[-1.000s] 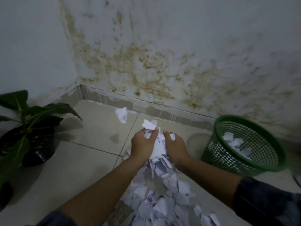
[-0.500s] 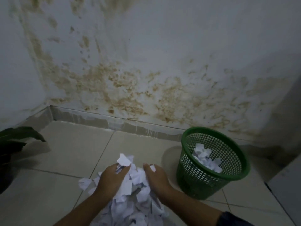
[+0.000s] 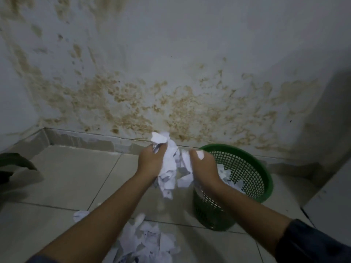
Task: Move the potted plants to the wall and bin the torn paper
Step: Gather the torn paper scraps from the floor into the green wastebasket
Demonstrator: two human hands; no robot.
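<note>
A bunch of torn white paper [image 3: 169, 164] is clasped between my left hand [image 3: 150, 162] and my right hand [image 3: 204, 168], raised above the floor just left of the green mesh bin [image 3: 252, 168]. My right hand overlaps the bin's near rim. Scraps of paper [image 3: 224, 172] lie inside the bin. A pile of torn paper [image 3: 148, 242] stays on the tiles below my arms, with one loose scrap [image 3: 80, 214] to its left. Dark leaves of a potted plant [image 3: 13, 164] show at the left edge; its pot is out of view.
A stained white wall [image 3: 171, 82] with a grey skirting runs behind the bin and meets a second wall at the left corner. A pale cabinet or door edge [image 3: 330, 202] stands at the right. Light floor tiles [image 3: 72, 177] stretch between the plant and the bin.
Both hands lifted the bunch of paper off the floor pile and carried it up and right toward the bin. The view swung right, so the plant slid to the left edge.
</note>
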